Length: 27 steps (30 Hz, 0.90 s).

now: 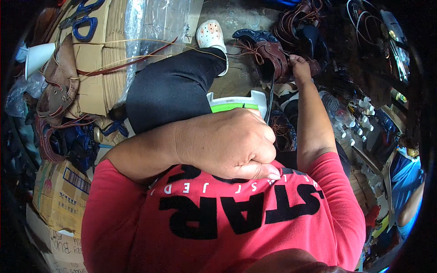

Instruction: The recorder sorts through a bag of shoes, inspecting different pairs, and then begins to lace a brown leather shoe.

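Closed in a fist in front of my chest is my left hand [243, 141], its back towards me. A dark narrow strand [271, 100] runs from the shoe area down behind that fist, and what the fingers hold is hidden. Farther off on the right, my right hand [301, 68] pinches the edge of a brown leather lace-up shoe [276, 59]. Eyelets show along its edge, and its opening is towards me. A loose knot of brown lace [256, 55] hangs at its left side. Dark wrinkled material [252, 35] lies just beyond the shoe.
Flattened cardboard [105, 68] with plastic wrap [154, 27] lies left; a brown leather piece [61, 86], blue-handled scissors [85, 28] and long laces rest there. A white-and-green stool [236, 103] shows between my knees. Bottles [359, 116] crowd the right. Another person's arm [411, 207] is at far right.
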Tool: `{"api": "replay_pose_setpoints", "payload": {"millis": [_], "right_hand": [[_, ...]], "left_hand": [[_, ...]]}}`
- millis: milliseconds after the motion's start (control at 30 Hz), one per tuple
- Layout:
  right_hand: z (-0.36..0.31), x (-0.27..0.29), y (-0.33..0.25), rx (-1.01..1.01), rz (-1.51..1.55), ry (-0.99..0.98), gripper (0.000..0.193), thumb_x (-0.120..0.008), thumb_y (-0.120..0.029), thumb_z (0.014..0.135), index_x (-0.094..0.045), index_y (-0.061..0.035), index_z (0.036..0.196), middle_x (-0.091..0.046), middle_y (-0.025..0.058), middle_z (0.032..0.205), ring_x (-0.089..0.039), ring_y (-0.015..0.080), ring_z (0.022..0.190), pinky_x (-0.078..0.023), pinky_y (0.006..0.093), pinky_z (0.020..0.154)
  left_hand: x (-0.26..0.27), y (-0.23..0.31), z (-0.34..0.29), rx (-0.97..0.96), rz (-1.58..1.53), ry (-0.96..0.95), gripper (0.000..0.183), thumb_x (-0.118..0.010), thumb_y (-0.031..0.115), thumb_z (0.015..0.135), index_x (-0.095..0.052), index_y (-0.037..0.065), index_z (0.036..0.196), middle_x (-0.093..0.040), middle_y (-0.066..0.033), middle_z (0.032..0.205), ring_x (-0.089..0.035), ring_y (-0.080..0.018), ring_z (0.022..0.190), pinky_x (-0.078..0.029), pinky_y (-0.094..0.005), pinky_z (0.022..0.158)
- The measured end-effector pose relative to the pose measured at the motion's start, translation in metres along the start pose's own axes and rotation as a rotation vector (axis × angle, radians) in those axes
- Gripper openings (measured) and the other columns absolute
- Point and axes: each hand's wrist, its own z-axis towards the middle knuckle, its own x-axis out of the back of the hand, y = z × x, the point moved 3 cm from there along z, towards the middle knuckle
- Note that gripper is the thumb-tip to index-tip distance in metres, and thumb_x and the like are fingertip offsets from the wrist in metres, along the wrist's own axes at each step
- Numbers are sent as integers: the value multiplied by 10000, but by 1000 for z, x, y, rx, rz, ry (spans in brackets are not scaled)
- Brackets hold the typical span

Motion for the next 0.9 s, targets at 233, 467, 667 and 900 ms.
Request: {"api": "replay_pose_setpoints", "payload": {"millis": [233,467,667,900], "right_hand": [[7,6,7,8,11,-17,131,-580,-162,880,-587,-58,959,-597,-13,769,-530,84,665,-424,221,646],[12,8,9,10,39,-93,125,-541,-124,898,-584,-42,982,-609,-1,798,-541,86,697,-434,218,678],[10,6,6,-38,72,-90,124,-504,-73,904,-578,-29,993,-608,16,835,-551,99,717,-448,219,701],[11,8,7,-5,83,-117,128,-501,-69,905,-575,-12,993,-607,24,842,-550,99,722,-451,218,706]], "left_hand": [[-1,-1,1,-13,4,3,393,-663,272,786,-414,73,556,-391,-70,579,-453,-284,549,-353,-375,572],[0,-1,1,-15,19,10,397,-673,283,773,-407,80,561,-390,-66,584,-452,-281,553,-351,-375,578],[0,0,1,0,23,-8,399,-671,283,774,-402,82,559,-387,-67,585,-448,-283,554,-353,-376,581],[0,-1,1,-13,30,-11,393,-668,281,772,-403,84,559,-387,-69,590,-452,-285,561,-361,-375,589]]}}
